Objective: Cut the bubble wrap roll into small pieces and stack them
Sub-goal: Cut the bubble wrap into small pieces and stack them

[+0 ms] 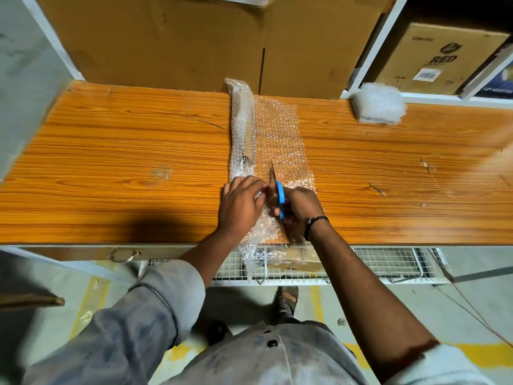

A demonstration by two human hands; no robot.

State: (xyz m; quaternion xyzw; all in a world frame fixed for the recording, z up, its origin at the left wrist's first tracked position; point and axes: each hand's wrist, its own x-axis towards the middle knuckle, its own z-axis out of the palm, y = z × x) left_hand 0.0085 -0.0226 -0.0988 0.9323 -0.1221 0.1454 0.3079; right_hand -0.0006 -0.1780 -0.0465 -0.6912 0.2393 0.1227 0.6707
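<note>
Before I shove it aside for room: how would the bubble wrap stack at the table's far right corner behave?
The stack looks airy, so probably very light and easy to slide on the smooth table. Its layers appear loose and unbound; a push may skew or scatter them.

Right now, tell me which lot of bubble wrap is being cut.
The flat sheet unrolled beside the roll: the blue scissors in the right hand lie on it. The stack of cut pieces sits untouched, far right.
</note>
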